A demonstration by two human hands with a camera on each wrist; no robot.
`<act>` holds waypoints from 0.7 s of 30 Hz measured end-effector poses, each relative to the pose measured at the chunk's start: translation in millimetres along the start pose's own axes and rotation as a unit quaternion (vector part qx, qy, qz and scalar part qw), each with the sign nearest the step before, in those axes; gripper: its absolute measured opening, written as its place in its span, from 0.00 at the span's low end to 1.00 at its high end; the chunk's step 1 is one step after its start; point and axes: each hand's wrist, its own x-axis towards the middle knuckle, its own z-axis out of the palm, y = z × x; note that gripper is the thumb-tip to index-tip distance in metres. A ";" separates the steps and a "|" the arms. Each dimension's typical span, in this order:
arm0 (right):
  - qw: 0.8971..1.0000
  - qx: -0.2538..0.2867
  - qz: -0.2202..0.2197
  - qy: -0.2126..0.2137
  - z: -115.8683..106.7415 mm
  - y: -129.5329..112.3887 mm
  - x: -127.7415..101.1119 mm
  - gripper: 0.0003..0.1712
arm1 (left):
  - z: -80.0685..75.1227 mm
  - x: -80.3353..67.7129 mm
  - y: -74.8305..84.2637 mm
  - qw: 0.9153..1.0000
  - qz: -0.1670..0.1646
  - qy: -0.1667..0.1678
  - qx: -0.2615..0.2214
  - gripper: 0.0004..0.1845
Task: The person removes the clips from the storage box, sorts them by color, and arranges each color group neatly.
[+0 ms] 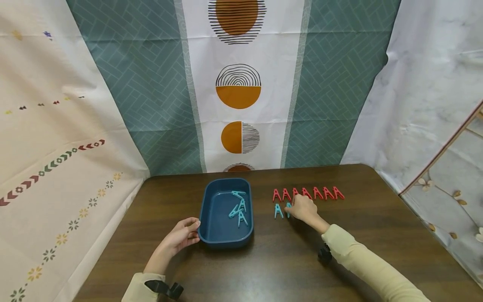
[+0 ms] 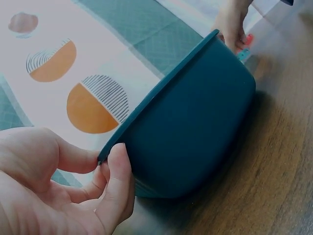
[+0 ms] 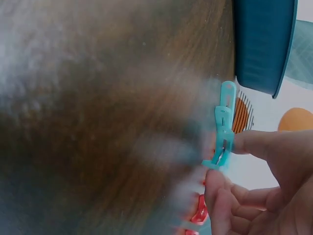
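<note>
My left hand (image 1: 180,237) pinches the rim of a dark blue plastic bin (image 1: 225,244) at its near left side, thumb over the edge and fingers outside. Several light blue clothespins (image 1: 241,216) lie inside the bin, towards its right. To the right of the bin, my right hand (image 1: 304,208) pinches a light blue clothespin (image 3: 223,147) between thumb and fingers. Another light blue clothespin (image 1: 278,211) stands to the left of it. Behind them is a row of several red clothespins (image 1: 318,193), partly hidden by the right hand.
Everything sits on a dark brown wooden table (image 1: 264,268). A patterned green and white cloth (image 1: 324,84) hangs behind its back edge, with pale cloths at both sides. Dark wrist devices (image 1: 164,289) are strapped over the sleeves.
</note>
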 end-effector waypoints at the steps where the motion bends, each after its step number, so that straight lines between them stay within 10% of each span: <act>1: 1.000 -0.003 0.004 -0.003 0.1 -0.6 0.5 0.29 | -0.2 0.1 0.1 1.000 0.001 -0.001 0.001 0.14; 21: 0.999 -0.014 0.012 -0.036 -2.5 0.1 8.6 0.31 | -3.1 1.9 -2.7 1.000 0.001 -0.008 -0.006 0.12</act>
